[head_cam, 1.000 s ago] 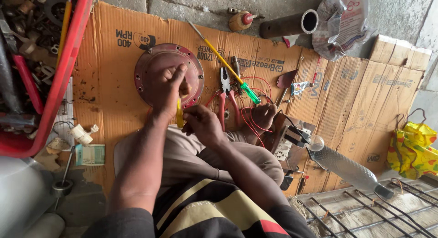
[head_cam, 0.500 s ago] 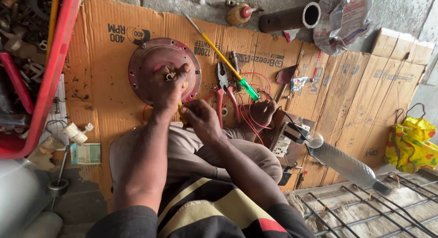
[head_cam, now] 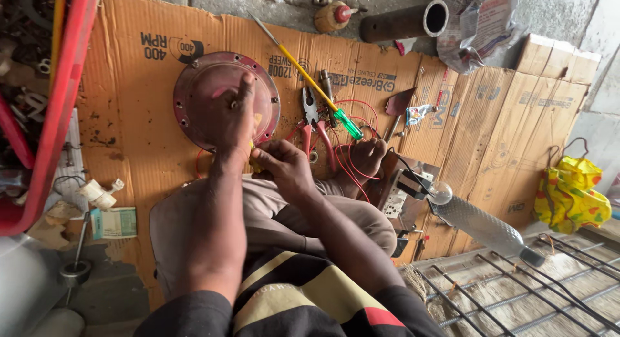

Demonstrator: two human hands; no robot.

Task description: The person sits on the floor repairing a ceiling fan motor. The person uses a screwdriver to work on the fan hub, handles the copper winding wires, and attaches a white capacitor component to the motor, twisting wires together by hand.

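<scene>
Head view, and I'm sitting on flattened cardboard (head_cam: 135, 117) with the round red motor cover (head_cam: 200, 85) as my landmark. Far left of the cover runs a red frame (head_cam: 61, 98), and below-left of it lie a white plug (head_cam: 97, 194) and a folded banknote (head_cam: 115, 222). On the cover itself, my left hand (head_cam: 236, 121) presses down flat, fingers spread loosely, index finger stretched toward the centre, gripping nothing that I can make out. Just below-right of the cover, my right hand (head_cam: 281, 169) is curled tight round a small yellow tool (head_cam: 253, 161), whose tip sits at the cover's lower edge under my left palm. Right of the cover rest red-handled pliers (head_cam: 314, 127) and a long yellow-and-green screwdriver (head_cam: 310, 75), lying slantwise. Red wires (head_cam: 349, 163) loop just beyond those, over my foot. Above-right of the cover lies a dark pipe (head_cam: 403, 22). Well off to the right sits a yellow bag (head_cam: 571, 195).
</scene>
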